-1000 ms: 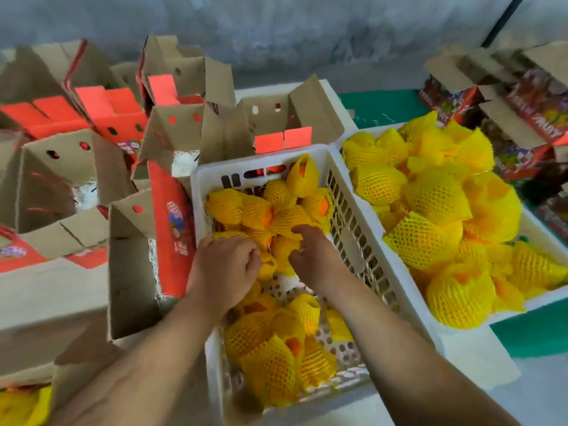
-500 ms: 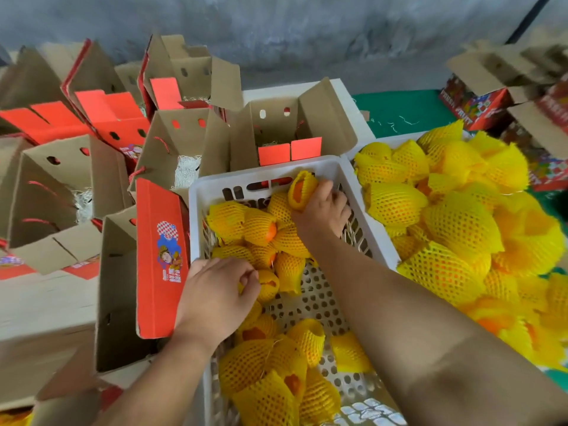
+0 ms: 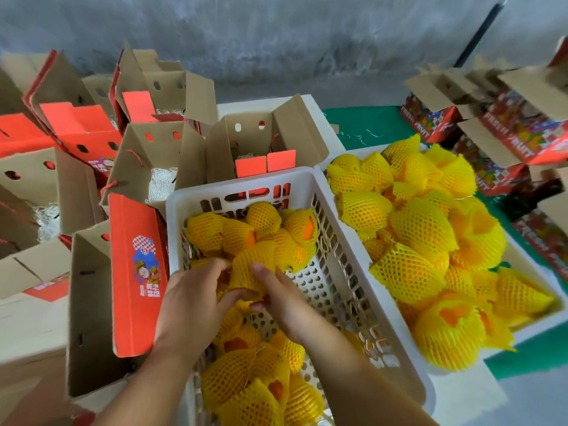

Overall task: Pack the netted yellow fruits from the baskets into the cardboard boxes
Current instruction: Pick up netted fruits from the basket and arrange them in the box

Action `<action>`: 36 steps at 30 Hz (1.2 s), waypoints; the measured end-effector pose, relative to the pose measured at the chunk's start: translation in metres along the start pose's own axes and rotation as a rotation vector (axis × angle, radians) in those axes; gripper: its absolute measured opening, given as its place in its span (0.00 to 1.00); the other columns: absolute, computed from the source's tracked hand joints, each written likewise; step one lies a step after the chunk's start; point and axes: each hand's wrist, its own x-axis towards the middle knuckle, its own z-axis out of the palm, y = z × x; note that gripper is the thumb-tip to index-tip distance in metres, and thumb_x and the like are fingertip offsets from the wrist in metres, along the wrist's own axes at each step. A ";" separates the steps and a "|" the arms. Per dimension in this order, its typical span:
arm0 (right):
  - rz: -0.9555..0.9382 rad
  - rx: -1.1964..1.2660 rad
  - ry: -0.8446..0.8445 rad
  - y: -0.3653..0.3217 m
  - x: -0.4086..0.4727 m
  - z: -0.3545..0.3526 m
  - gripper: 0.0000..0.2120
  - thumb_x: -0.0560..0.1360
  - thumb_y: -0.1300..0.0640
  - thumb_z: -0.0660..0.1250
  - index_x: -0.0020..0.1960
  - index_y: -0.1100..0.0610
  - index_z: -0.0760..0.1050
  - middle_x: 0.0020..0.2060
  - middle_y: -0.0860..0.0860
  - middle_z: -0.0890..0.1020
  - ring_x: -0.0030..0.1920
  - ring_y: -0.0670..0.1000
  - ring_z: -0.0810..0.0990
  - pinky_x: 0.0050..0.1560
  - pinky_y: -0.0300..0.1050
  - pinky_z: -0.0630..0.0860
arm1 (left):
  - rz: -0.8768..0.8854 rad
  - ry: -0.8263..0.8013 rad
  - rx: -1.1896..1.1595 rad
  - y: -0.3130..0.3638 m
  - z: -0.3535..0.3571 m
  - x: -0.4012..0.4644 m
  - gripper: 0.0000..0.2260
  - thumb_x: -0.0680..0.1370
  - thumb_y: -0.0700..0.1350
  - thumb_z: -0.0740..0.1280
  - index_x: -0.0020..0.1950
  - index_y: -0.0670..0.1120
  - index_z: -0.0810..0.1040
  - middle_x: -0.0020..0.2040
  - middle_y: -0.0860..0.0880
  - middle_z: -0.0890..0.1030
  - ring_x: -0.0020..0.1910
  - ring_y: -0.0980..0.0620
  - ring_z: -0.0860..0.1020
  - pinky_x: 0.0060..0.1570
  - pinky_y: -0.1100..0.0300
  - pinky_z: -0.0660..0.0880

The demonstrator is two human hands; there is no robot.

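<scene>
Both hands met over one netted yellow fruit (image 3: 247, 273) at the middle of the near basket (image 3: 362, 273): the left hand (image 3: 192, 305) curled around its lower left side, the right hand (image 3: 284, 298) cupping it from the right, so the fruit was held between them just above the basket floor. More netted fruits lay heaped at the basket's twelve o'clock end (image 3: 258, 229) and at its six o'clock end (image 3: 255, 385), with bare perforated floor showing toward three o'clock. At three o'clock of the hands stood a second basket (image 3: 536, 325), piled high with netted fruits. At nine o'clock an open cardboard box (image 3: 89, 318) with a red flap stood just beside the near basket; further open boxes (image 3: 159, 167) ranged from ten to twelve o'clock.

Packing looked far from finished: both baskets held plenty, and the boxes whose insides showed held only pale shredded filler. The nearest box's bottom was in shadow, and the boxes at two o'clock were blurred and cut off by the frame.
</scene>
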 end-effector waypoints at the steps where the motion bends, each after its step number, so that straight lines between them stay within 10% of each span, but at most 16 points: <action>1: -0.032 0.070 -0.062 0.003 0.000 -0.003 0.38 0.73 0.41 0.73 0.78 0.50 0.62 0.65 0.57 0.80 0.57 0.59 0.84 0.58 0.54 0.81 | -0.001 -0.003 0.023 -0.001 0.001 0.001 0.12 0.77 0.57 0.72 0.57 0.56 0.77 0.46 0.58 0.82 0.46 0.54 0.77 0.49 0.54 0.70; 4: -0.062 0.181 -0.175 0.007 0.004 -0.009 0.44 0.70 0.56 0.79 0.75 0.38 0.56 0.63 0.61 0.78 0.52 0.64 0.85 0.53 0.55 0.82 | -0.040 0.003 0.030 -0.003 0.004 0.000 0.07 0.79 0.48 0.71 0.55 0.55 0.77 0.46 0.57 0.83 0.44 0.54 0.74 0.50 0.55 0.67; 11: -0.087 0.050 0.058 0.011 0.013 -0.004 0.41 0.65 0.40 0.79 0.73 0.45 0.67 0.59 0.57 0.83 0.53 0.59 0.86 0.52 0.55 0.84 | -0.023 0.063 -0.019 0.002 0.005 -0.001 0.07 0.79 0.55 0.67 0.52 0.53 0.78 0.40 0.60 0.76 0.42 0.58 0.69 0.47 0.54 0.68; 15: -0.048 0.321 -0.248 0.007 0.012 -0.008 0.31 0.74 0.54 0.74 0.74 0.48 0.67 0.60 0.57 0.80 0.55 0.57 0.83 0.54 0.54 0.80 | 0.019 0.012 -0.052 0.005 0.000 -0.002 0.22 0.71 0.61 0.66 0.62 0.56 0.71 0.56 0.60 0.73 0.51 0.69 0.67 0.55 0.53 0.67; 21: 0.117 0.187 -0.468 0.004 0.008 -0.020 0.22 0.72 0.44 0.70 0.61 0.55 0.76 0.48 0.51 0.83 0.45 0.50 0.83 0.50 0.45 0.78 | 0.145 -0.195 0.223 -0.001 0.004 0.001 0.46 0.68 0.72 0.63 0.83 0.62 0.49 0.76 0.58 0.68 0.75 0.53 0.64 0.73 0.53 0.58; 26: 0.055 -0.351 -0.044 -0.018 0.012 -0.028 0.38 0.74 0.26 0.53 0.67 0.54 0.76 0.48 0.52 0.85 0.47 0.54 0.85 0.49 0.47 0.78 | 0.084 -0.046 0.128 -0.001 0.005 0.004 0.37 0.66 0.79 0.66 0.70 0.62 0.70 0.60 0.61 0.77 0.63 0.56 0.72 0.63 0.55 0.69; 30: -0.459 -1.331 0.599 -0.067 0.060 -0.051 0.22 0.75 0.50 0.62 0.68 0.52 0.72 0.59 0.53 0.80 0.59 0.58 0.76 0.59 0.52 0.72 | 0.007 0.044 -0.035 0.000 0.006 0.000 0.34 0.65 0.75 0.71 0.64 0.59 0.71 0.54 0.62 0.75 0.58 0.56 0.73 0.59 0.54 0.73; 33: -0.152 -2.030 0.429 -0.082 0.094 -0.062 0.28 0.76 0.53 0.65 0.75 0.51 0.63 0.71 0.56 0.70 0.72 0.61 0.64 0.72 0.56 0.59 | -0.011 0.015 0.000 0.001 0.006 0.000 0.32 0.64 0.76 0.69 0.61 0.60 0.71 0.52 0.62 0.75 0.57 0.56 0.73 0.59 0.54 0.73; 36: -0.230 -2.280 0.392 -0.072 0.103 -0.073 0.28 0.77 0.54 0.66 0.73 0.52 0.60 0.68 0.56 0.70 0.69 0.59 0.66 0.70 0.54 0.60 | -0.009 0.016 0.005 0.000 0.008 0.001 0.31 0.65 0.77 0.69 0.59 0.61 0.70 0.52 0.62 0.75 0.56 0.57 0.73 0.59 0.56 0.72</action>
